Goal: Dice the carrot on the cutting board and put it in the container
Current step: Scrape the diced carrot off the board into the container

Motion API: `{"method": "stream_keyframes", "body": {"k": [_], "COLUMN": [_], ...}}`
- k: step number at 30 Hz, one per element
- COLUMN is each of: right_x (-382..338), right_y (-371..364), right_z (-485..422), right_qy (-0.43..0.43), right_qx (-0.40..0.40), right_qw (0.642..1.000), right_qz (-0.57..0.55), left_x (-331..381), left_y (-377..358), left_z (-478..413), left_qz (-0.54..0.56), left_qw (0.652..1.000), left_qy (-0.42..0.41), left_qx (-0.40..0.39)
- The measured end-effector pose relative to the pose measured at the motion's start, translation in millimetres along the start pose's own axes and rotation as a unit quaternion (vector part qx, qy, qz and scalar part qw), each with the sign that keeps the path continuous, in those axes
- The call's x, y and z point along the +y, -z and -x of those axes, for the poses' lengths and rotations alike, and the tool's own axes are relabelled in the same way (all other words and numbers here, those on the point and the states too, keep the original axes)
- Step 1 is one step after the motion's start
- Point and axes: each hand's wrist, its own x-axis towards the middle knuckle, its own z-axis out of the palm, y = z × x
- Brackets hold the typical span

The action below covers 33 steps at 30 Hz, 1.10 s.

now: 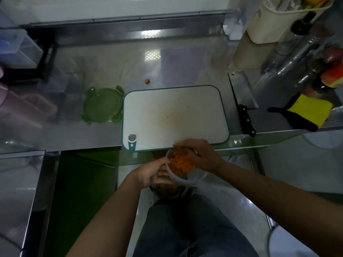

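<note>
A round clear container (182, 179) full of diced carrot (181, 163) is held just below the counter's front edge, under the near edge of the white cutting board (174, 115). My left hand (154, 173) grips the container's left side. My right hand (198, 154) lies over its far right rim, fingers curved on the rim and the carrot. The board carries only orange stains and a few crumbs. A single carrot piece (147, 81) lies on the steel counter behind the board.
The green container lid (103, 107) lies left of the board. A cleaver with a black handle (243, 104) lies to the right, beside a yellow and black glove (306, 113). Bottles and jars crowd the back right; plastic boxes stand at the left.
</note>
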Motion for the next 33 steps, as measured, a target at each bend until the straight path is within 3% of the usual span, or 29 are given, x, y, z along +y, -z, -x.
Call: {"method": "stream_keyframes", "body": {"k": [5,9,14,28,33], "right_x": [0,-3,-1,-11,-5], "right_y": [-1,-15,-9,-7,0], "right_z": [-10,-7,-10,13,29], "right_qy": [-0.037,-0.022,-0.045,-0.038,-0.087], "right_qx": [0.047,0.010,0.032,-0.029,0.050], "right_qw": [0.998,0.998,0.996,0.996,0.993], "right_qz": [0.035,0.066,0.068,0.077,0.058], "left_x": [-1,0,0,-6,-6], "left_y": [1,3,4,0,-8], "left_z": [3,4,5,3,4], "left_qz": [-0.009,-0.008,-0.009,-0.002,-0.026], "left_qw": [1.000,1.000,1.000,1.000,1.000], "left_qy": [-0.010,-0.012,-0.016,-0.022,-0.015], "left_qx": [0.013,0.015,0.013,0.003,-0.006]}}
